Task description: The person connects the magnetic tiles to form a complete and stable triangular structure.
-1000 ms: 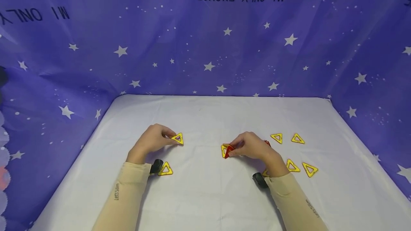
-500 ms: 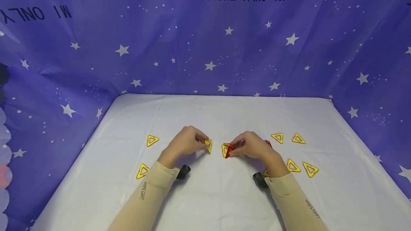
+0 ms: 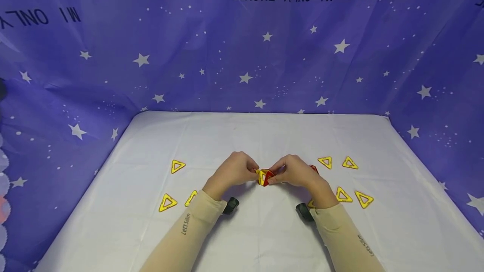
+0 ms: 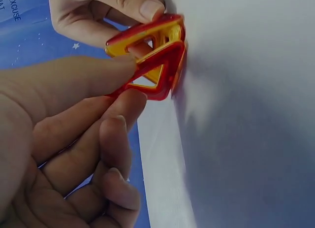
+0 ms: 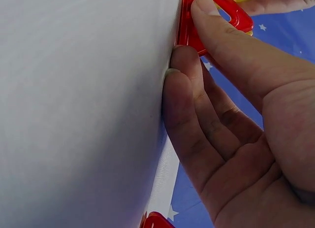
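In the middle of the table, my left hand [image 3: 235, 172] pinches a yellow triangular magnetic tile [image 4: 165, 73] between thumb and forefinger; its edge looks red in the left wrist view. That tile stands against a small cluster of upright red and yellow triangular tiles [image 3: 266, 178]. From the other side, my right hand [image 3: 295, 171] grips the cluster, its thumb lying on a red tile [image 5: 192, 28]. Whether the left tile touches the cluster all along its edge I cannot tell. Fingers hide part of the cluster.
Loose yellow triangles lie flat at left, among them one tile [image 3: 167, 202], and at right, including another tile [image 3: 364, 199]. A red piece [image 3: 314, 168] shows behind my right wrist. White cloth [image 3: 242, 234] covers the table; a purple starry curtain [image 3: 211, 53] stands behind.
My left hand has carried its yellow tile rightward to the cluster, uncovering loose tiles at left. The right hand has stayed in place, gripping the cluster.
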`<state>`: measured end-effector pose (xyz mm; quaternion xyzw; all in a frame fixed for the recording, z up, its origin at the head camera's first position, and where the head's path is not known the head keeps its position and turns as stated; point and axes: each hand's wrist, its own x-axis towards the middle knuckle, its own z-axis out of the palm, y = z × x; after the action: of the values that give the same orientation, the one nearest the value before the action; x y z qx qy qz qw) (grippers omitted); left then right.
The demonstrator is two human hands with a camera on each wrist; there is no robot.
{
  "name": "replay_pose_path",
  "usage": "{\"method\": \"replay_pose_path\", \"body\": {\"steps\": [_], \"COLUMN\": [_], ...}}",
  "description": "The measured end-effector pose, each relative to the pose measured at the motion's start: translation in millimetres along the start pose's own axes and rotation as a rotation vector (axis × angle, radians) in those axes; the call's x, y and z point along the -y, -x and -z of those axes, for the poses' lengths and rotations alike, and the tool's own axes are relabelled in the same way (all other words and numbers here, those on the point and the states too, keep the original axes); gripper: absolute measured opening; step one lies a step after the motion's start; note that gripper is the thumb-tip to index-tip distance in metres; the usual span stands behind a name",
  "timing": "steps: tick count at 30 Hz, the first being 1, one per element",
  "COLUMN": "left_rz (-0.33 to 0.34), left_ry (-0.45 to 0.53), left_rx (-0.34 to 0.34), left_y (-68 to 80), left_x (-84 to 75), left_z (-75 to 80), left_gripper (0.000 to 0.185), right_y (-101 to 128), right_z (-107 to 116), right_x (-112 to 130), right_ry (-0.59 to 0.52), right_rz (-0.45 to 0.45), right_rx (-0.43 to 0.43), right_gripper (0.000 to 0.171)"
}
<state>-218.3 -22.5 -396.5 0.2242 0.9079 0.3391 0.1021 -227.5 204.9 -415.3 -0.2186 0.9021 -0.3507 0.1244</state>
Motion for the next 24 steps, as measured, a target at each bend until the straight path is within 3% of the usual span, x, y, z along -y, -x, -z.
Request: {"method": "replay_pose_path", "body": {"steps": [7,15,24], "left_rz": [-0.041,-0.068,-0.055], "left_ry": [0.005,-0.004,-0.057], "left_rx": [-0.006,0.035,0.005], "left_y": [-2.9,-4.0,6.1], "left_x": [-4.4,-2.5,11.4], "left_z": [-5.1,-8.3,17.9], "left_gripper": [0.018,0.029,0.032], "right_y": [-0.4,-0.6,-0.6], "right_z": [-0.1,-1.1,-1.5], "right_x": [-0.4,1.0,2.1], "right_ry": [-0.011,-0.018,0.032], "right_rz": [0.021,0.028,-0.013], "right_rx": [0.005,0.008,-0.025], "right_gripper": [0.026,0.023,0.028]}}
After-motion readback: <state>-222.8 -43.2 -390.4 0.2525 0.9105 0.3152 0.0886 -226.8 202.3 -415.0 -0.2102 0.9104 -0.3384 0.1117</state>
